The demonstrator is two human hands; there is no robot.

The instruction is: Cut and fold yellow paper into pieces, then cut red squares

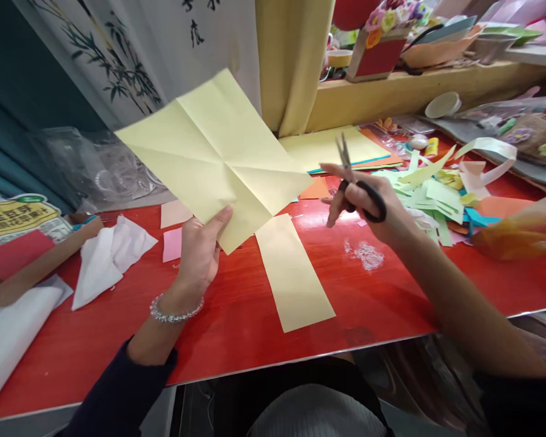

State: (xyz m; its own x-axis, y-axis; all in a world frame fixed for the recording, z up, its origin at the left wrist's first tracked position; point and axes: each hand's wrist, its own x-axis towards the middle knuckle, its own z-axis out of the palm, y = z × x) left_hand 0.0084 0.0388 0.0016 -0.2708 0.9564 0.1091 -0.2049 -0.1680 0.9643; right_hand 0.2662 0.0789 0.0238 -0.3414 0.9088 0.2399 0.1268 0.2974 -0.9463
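My left hand pinches the lower corner of a pale yellow sheet of paper, thumb on its front face. The sheet is raised above the table, and crease lines cross near its middle. In my right hand is a pair of scissors with black handles, the blades pointing up and apart from the sheet. Some of the right fingers are stretched out beside the handles. Below the sheet, a pale yellow paper strip lies flat on the red table.
Pale green paper scraps are heaped at the right. Behind lies a stack of coloured paper. Small clear beads sit near my right forearm. White tissue and a cardboard box edge are at the left.
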